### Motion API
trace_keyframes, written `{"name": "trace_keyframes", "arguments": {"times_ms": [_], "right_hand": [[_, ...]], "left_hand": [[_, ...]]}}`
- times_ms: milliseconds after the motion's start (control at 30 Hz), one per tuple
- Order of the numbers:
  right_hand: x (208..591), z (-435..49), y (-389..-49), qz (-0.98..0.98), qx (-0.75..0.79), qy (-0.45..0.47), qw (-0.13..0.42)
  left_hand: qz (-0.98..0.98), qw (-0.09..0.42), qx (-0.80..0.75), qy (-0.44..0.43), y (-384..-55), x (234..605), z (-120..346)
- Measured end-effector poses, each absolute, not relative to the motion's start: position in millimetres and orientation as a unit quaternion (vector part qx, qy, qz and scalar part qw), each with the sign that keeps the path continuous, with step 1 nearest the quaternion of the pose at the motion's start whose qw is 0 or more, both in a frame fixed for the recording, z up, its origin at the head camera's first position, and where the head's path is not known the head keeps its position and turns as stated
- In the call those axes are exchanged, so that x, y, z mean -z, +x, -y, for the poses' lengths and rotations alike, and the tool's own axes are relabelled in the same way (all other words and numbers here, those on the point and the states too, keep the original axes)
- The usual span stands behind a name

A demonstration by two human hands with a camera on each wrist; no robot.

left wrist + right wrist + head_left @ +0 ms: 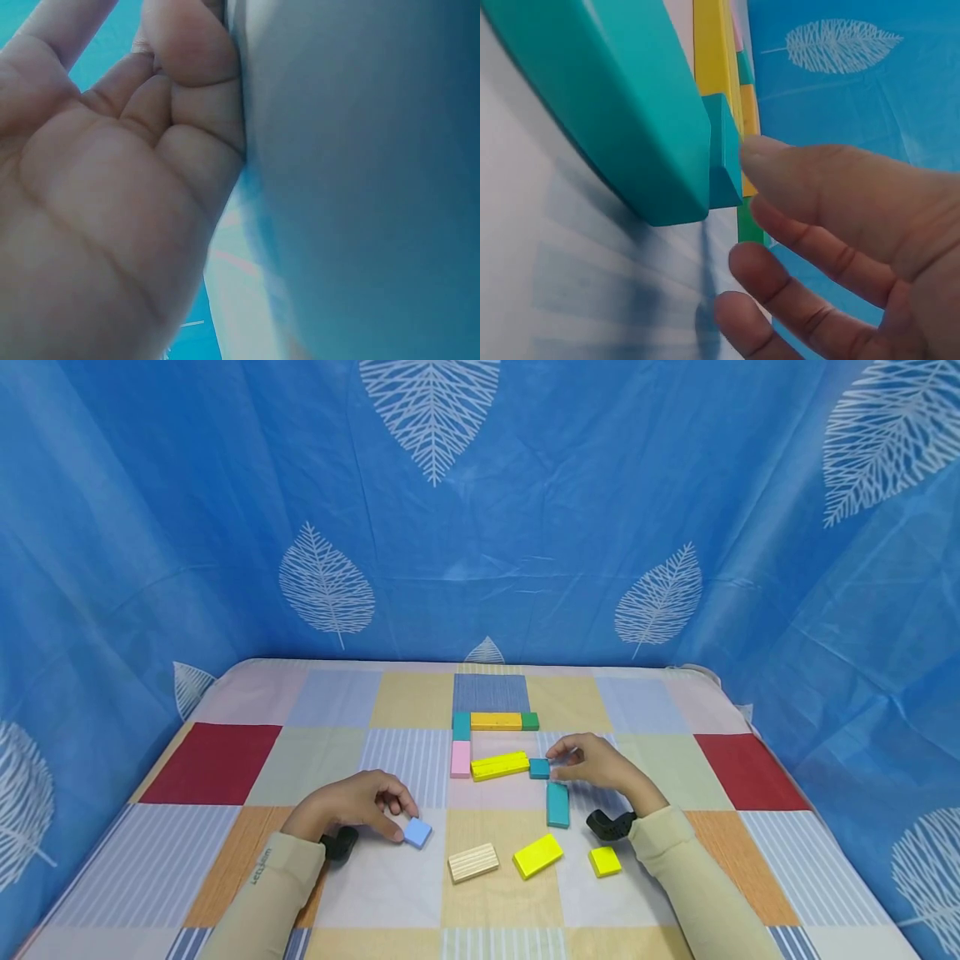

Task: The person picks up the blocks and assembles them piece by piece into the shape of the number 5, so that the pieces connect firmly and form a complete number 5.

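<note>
In the head view my left hand is at a small light blue block, thumb and index fingertip at its near sides; its fingers look curled in the left wrist view, where the block is hidden. My right hand stands beside a small blue block, which lies at the end of a ridged yellow bar. In the right wrist view the thumb tip is right at that blue block, and the other fingers are loosely bent. A longer teal block lies just nearer than the blue one.
Farther back, an orange-yellow block lies between a green block and a teal block, with a pink block below. Nearer lie a striped wooden block, a yellow block and a small yellow block.
</note>
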State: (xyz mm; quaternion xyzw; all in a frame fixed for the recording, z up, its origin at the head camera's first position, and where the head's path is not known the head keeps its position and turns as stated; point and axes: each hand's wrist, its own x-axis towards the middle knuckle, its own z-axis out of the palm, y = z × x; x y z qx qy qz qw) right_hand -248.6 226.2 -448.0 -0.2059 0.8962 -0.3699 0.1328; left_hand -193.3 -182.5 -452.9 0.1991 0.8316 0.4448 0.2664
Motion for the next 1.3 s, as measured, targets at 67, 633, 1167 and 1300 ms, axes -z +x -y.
{"name": "trace_keyframes", "arguments": {"times_ms": [67, 633, 1167, 1300], "right_hand": [[448.2, -227.5, -245.0, -0.897, 0.373, -0.204, 0.125], [455.5, -235.8, -216.1, -0.872, 0.434, -0.217, 0.055], [453.6, -245.8, -198.7, -0.878, 0.430, -0.178, 0.115], [451.4, -245.3, -196.6, -0.885, 0.415, -0.166, 0.130]], "left_hand": [[-0.831, 0.267, -0.444, 0.201, -193.1, 452.6, 182.8], [-0.830, 0.266, -0.445, 0.205, -193.0, 452.4, 181.2], [-0.833, 0.267, -0.441, 0.203, -192.3, 451.9, 179.5], [-0.835, 0.266, -0.440, 0.197, -192.1, 453.4, 178.7]]}}
